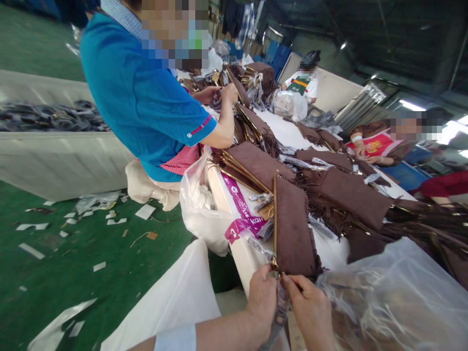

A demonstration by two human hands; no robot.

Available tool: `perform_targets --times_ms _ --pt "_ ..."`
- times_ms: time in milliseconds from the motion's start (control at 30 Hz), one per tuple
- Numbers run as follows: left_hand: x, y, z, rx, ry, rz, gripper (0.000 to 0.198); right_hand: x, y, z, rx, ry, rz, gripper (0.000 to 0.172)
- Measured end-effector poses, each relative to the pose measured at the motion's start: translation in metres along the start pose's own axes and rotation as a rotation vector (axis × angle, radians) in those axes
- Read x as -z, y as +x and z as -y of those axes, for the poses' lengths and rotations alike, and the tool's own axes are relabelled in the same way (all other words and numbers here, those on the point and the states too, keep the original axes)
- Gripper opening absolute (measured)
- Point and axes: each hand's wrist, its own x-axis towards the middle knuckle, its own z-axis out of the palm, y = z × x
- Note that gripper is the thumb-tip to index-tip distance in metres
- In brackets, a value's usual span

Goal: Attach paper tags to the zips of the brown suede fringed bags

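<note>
A brown fringed pouch (294, 224) with a gold zipper along its left edge lies in front of me on the table. At its near corner, a gold-coloured metal fitting (274, 262) meets a dark strap (280, 314) partly wrapped in clear plastic. My left hand (262, 292) is closed around the strap's top end, just under the fitting. From the other side my right hand (310, 304) pinches at the same joint with thumb and forefinger. The fingers hide the exact connection, so I cannot tell whether strap and pouch are hooked together.
More brown pouches (354, 197) are spread over the white table (237, 256). A large clear plastic bag (402, 292) sits to my right; a white bag (201, 209) hangs at the left edge. A co-worker in blue (142, 97) stands close on the left. Scraps litter the green floor (120, 263).
</note>
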Motion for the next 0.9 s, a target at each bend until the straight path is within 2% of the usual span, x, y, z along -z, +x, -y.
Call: perform_targets --times_ms 67,233,433,533,733,900 --pt "0.001 0.002 -0.002 0.0 -0.019 0.042 0.017 0.001 0.002 0.0 -0.04 0.022 0.049 0.035" --pt "0.004 0.004 -0.011 0.124 0.051 0.097 0.003 0.002 0.004 -0.003 -0.083 0.05 0.1 0.036" --pt "0.008 0.007 -0.015 0.16 0.094 0.111 0.009 0.002 0.006 -0.003 -0.055 0.081 0.073 0.032" --pt "0.007 0.007 -0.016 0.142 0.126 0.088 0.009 0.002 0.006 -0.005 -0.044 0.114 0.1 0.032" --pt "0.004 0.002 -0.015 0.105 0.168 0.007 0.015 0.007 0.004 -0.009 -0.008 0.089 0.237 0.039" --pt "0.005 0.001 -0.01 0.09 0.223 -0.024 0.013 0.005 0.002 -0.01 -0.027 0.075 0.246 0.043"
